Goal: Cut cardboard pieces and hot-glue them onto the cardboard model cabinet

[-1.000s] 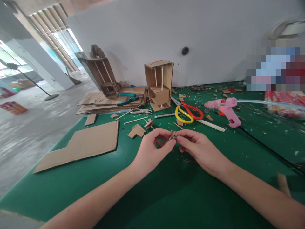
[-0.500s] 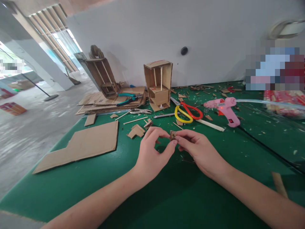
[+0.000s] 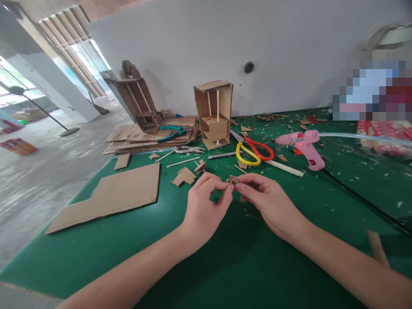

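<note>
Over the green table (image 3: 225, 266), my left hand (image 3: 206, 206) and my right hand (image 3: 267, 201) meet fingertip to fingertip. Both pinch a small brown cardboard piece (image 3: 232, 180) between thumb and forefinger, just above the tabletop. The piece is tiny and partly hidden by my fingers. A little cardboard tower (image 3: 214, 113) with sticks inside stands upright behind my hands.
Red and yellow scissors (image 3: 254, 152) and a pink glue gun (image 3: 304, 146) lie beyond my right hand. A large cardboard sheet (image 3: 112, 195) lies to the left. Pliers (image 3: 172, 133), metal tongs (image 3: 189, 149), stacked cardboard and scraps crowd the back. The table's left edge drops to the floor.
My hands have turned the small cardboard piece slightly between the fingertips and lifted a touch; the left fingers have closed tighter on it. Nothing else moved.
</note>
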The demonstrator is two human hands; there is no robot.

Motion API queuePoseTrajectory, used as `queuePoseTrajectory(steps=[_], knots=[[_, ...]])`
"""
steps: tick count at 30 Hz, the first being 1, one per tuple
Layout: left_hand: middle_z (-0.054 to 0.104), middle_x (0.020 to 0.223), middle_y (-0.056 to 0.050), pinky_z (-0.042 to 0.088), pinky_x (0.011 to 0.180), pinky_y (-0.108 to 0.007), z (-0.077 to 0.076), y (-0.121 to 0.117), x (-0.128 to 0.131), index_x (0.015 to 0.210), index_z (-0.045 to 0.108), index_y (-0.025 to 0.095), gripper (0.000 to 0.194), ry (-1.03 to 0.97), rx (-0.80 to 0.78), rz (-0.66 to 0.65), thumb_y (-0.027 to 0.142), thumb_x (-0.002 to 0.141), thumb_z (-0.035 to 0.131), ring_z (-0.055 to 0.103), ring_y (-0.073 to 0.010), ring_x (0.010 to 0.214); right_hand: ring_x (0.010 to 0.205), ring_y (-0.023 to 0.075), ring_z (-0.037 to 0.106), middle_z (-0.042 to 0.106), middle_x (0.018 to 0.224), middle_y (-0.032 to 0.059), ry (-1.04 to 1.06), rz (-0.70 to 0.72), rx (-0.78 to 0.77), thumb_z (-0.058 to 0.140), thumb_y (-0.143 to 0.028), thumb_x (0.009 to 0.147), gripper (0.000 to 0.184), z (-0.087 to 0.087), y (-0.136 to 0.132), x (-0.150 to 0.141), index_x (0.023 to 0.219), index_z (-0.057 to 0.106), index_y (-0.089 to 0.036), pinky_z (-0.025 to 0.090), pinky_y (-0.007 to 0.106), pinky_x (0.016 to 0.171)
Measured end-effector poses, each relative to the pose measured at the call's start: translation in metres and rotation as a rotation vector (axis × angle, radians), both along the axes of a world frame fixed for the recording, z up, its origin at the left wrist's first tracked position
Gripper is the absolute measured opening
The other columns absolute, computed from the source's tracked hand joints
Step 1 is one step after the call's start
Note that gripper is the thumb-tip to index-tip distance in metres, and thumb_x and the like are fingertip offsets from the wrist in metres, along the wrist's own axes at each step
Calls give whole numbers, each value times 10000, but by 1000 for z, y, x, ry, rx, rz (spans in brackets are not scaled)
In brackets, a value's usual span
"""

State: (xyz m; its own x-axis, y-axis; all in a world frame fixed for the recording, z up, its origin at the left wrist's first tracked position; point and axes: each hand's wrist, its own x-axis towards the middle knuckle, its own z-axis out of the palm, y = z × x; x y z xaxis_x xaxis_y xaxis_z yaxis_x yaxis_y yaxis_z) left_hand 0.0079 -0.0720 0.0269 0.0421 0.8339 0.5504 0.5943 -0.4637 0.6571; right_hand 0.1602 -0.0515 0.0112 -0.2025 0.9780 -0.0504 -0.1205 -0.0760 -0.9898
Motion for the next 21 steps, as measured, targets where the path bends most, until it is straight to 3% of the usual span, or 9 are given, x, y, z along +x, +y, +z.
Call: queuePoseTrajectory(steps=[13,21], knots=[[613,814,-28,491,632,-261,-3,4,-3,790,622,192,69,106,-11,26,183,825,563,576,-126,676,769,141,568,677,922,18,-76,-13,1,689,-383,760,179,0,1,-2,870,705,-243,459,287,674],[618,818,-30,489,641,-277,-4,5,-4,791,627,197,77,142,-24,19,209,826,560,588,-140,692,684,148,582,671,869,25,-177,-8,-74,671,-418,763,234,4,-2,-2,915,691,-242,437,268,534]])
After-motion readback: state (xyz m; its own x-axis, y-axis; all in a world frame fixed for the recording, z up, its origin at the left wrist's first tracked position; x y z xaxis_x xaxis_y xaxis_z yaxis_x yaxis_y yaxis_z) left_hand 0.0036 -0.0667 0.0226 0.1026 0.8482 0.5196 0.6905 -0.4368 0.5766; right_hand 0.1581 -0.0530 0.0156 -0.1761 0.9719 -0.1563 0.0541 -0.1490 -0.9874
